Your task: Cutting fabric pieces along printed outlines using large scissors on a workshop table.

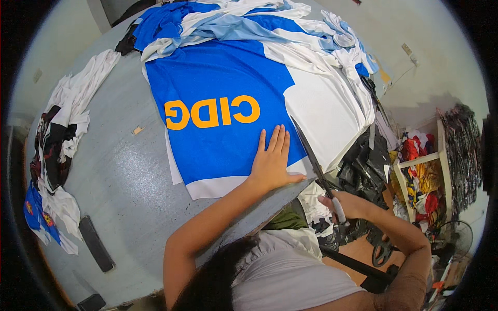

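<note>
A blue fabric panel point(223, 78) with upside-down orange lettering and white margins lies spread on the grey table point(129, 171). My left hand point(271, 160) rests flat on its lower right part, fingers stretched out and slightly apart, pressing on the cloth. In my right hand point(346, 205), at the table's near right edge, is a pair of scissors point(314, 161). Their long dark blades run up along the right border of the blue area, between it and the white cloth point(332, 114). The lower blade is partly hidden, and my fingers wrap the handles.
Crumpled blue and white fabric point(228, 23) is heaped at the far edge. White and dark cloth scraps point(57, 140) and a dark phone-like slab point(96, 243) lie at left. Black plastic bags point(363, 158) and a shelf of colourful cloth point(423, 166) stand at right.
</note>
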Motion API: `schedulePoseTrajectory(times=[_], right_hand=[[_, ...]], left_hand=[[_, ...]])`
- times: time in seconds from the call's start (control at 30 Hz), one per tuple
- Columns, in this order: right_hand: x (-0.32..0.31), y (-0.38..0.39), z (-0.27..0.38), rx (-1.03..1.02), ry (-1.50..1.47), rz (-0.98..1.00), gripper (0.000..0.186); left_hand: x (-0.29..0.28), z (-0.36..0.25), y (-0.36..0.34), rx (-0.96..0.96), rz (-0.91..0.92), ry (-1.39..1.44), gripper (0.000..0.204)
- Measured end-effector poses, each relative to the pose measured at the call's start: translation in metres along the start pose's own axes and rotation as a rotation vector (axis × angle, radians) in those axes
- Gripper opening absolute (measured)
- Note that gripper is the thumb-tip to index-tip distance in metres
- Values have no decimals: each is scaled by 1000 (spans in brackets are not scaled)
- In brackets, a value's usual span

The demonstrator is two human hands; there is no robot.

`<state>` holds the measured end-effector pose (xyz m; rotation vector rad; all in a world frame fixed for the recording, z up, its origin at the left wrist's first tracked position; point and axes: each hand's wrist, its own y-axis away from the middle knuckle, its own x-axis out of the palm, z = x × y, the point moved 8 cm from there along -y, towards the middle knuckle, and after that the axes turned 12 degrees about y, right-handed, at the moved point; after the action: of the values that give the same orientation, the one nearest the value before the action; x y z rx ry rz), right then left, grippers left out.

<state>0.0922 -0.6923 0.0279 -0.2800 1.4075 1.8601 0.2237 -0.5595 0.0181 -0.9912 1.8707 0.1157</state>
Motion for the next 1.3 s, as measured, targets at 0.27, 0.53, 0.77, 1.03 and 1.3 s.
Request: schedulePoseTrajectory(times=[0.27,0.53,0.77,1.03,1.3], right_hand=[[-7,-17,11,-42,84,-109,46],[0,-18,28,-9,-78,-31,45],[-5,-34,24,113,-100,14,64],[-7,-27,33,76,-77,27,65],[-20,-31,23,-98,13,0,52]], left_hand=[[-2,3,0,9,-10,1,114],[4,4,1,-23,62,14,113],[0,-2,1,15,-7,-8,113],[-16,-2,-5,57,-84,3,88],[-67,-23,-14,177,0,737,25]])
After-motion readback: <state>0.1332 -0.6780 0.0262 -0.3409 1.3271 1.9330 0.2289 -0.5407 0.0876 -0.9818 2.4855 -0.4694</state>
